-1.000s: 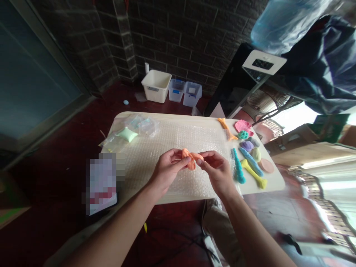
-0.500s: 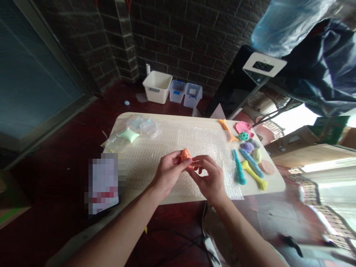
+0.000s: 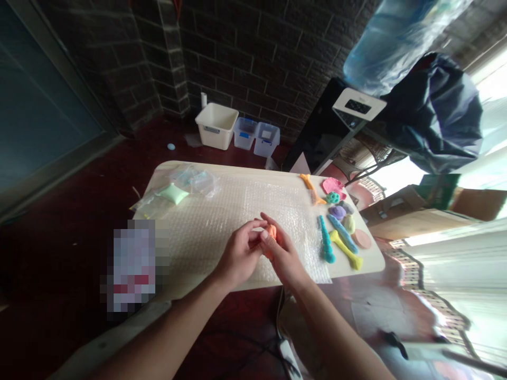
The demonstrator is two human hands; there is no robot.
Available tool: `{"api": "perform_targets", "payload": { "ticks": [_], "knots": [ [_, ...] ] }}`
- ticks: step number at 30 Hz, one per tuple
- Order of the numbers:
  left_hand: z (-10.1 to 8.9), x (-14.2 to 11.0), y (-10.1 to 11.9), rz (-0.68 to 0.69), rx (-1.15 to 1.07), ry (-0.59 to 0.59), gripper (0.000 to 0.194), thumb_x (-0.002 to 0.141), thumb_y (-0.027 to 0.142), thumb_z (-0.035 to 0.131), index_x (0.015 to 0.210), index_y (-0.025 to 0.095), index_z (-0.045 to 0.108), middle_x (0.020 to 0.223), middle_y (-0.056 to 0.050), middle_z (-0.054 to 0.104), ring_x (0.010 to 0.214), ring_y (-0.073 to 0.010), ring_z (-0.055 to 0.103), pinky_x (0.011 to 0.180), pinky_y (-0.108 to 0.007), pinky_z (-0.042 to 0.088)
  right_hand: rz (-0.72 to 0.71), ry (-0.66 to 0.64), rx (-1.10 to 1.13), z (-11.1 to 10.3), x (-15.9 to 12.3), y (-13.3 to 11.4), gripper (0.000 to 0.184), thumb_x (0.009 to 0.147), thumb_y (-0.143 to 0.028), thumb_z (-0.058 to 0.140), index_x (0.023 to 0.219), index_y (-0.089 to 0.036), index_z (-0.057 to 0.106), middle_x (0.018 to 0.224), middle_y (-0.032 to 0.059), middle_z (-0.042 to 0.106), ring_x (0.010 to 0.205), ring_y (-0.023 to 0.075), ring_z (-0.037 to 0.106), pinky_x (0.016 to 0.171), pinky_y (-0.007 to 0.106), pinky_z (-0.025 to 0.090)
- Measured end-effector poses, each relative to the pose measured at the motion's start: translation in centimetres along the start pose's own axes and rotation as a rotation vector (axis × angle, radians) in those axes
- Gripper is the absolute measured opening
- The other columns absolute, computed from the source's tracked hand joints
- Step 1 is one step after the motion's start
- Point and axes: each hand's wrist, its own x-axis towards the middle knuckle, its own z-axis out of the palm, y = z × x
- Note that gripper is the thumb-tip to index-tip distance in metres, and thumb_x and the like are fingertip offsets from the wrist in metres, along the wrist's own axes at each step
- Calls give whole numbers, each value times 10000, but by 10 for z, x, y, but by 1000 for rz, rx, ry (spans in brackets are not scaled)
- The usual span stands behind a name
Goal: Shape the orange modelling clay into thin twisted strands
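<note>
Both hands are pressed together around a lump of orange modeling clay [image 3: 271, 231] above the middle of the table. My left hand [image 3: 241, 252] is closed on its left side, thumb against the clay. My right hand [image 3: 285, 254] wraps it from the right, the thumb in front and the fingers behind. Much of the clay is hidden by the fingers. Beneath lies a sheet of bubble wrap [image 3: 222, 221]. Right of the hands are a teal clay piece [image 3: 327, 240], a yellow bone-shaped piece [image 3: 347, 250] and a blue strip [image 3: 343, 233].
Further right lie an orange bone-shaped piece [image 3: 312, 189], a pink piece [image 3: 333, 187] and a purple lump [image 3: 338, 212]. A pale green packet [image 3: 173, 193] rests among clear plastic bags at the table's left. Behind the table stand a cream basket [image 3: 216, 129] and clear bins [image 3: 266, 142].
My right hand has turned and closed around the orange clay, which sits lower and is more covered. The whole view has shifted, so the table appears further left.
</note>
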Motion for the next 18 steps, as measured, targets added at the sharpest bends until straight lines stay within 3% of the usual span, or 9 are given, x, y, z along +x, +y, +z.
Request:
{"api": "perform_targets", "payload": {
  "ticks": [3, 6, 8, 11, 13, 15, 17, 18],
  "knots": [
    [-2, -3, 2, 98, 281, 58, 250, 939, 254, 651, 1186, 226, 622, 1023, -77, 742, 907, -222, 728, 809, -348, 578, 9, 27, 26, 7, 2, 1, 528, 903, -490, 732, 1377, -281, 631, 1216, 78, 748, 1146, 278, 708, 978, 440, 572],
    [-9, -3, 7, 235, 504, 185, 247, 815, 208, 760, 1045, 218, 671, 1162, -108, 671, 1081, -271, 674, 905, -397, 556, -40, 79, -58, 8, 8, -2, 394, 898, -505, 731, 1172, -222, 725, 1082, 87, 769, 958, 245, 749, 795, 358, 607],
    [-11, -2, 7, 235, 472, 277, 342, 758, 259, 829, 1064, 214, 684, 1252, -129, 624, 1220, -313, 594, 1003, -437, 508, -82, 176, -128, 6, 13, -4, 350, 895, -526, 729, 954, -181, 723, 873, 68, 756, 693, 180, 709, 594, 280, 563],
    [-7, -2, 3, 2, 109, 342, 393, 868, 432, 738, 1192, 222, 663, 1358, -133, 603, 1309, -315, 537, 1045, -432, 471, -177, 336, -262, 8, 18, -3, 403, 910, -548, 706, 754, -184, 631, 612, 0, 629, 482, 121, 553, 450, 241, 450],
    [-2, -1, 3, -158, -210, 373, 423, 946, 537, 602, 1218, 218, 654, 1396, -125, 609, 1326, -306, 540, 1043, -418, 468, -251, 318, -361, 20, 15, 0, 374, 953, -550, 648, 868, -187, 676, 702, 32, 688, 605, 163, 647, 545, 277, 530],
    [-2, 4, 6, -222, -403, 419, 521, 971, 631, 499, 1209, 198, 665, 1359, -134, 649, 1307, -306, 564, 1036, -416, 469, -313, 193, -443, 39, 7, 3, 396, 1025, -527, 534, 1179, -201, 695, 1053, 111, 770, 976, 245, 736, 813, 379, 607],
    [-9, 11, 13, -193, -457, 497, 525, 991, 610, 467, 1203, 181, 685, 1306, -129, 688, 1265, -279, 604, 1052, -388, 461, -377, 38, -518, 58, -4, 6, 459, 1079, -472, 424, 1432, -232, 591, 1412, 134, 658, 1346, 293, 595, 1101, 499, 495],
    [-13, 14, 16, -205, -478, 533, 527, 1002, 590, 439, 1184, 169, 698, 1274, -130, 705, 1218, -268, 636, 1043, -383, 469, -402, -20, -568, 64, -8, 6, 482, 1087, -448, 407, 1502, -238, 533, 1511, 132, 583, 1431, 306, 515, 1173, 546, 420]
  ]
}}
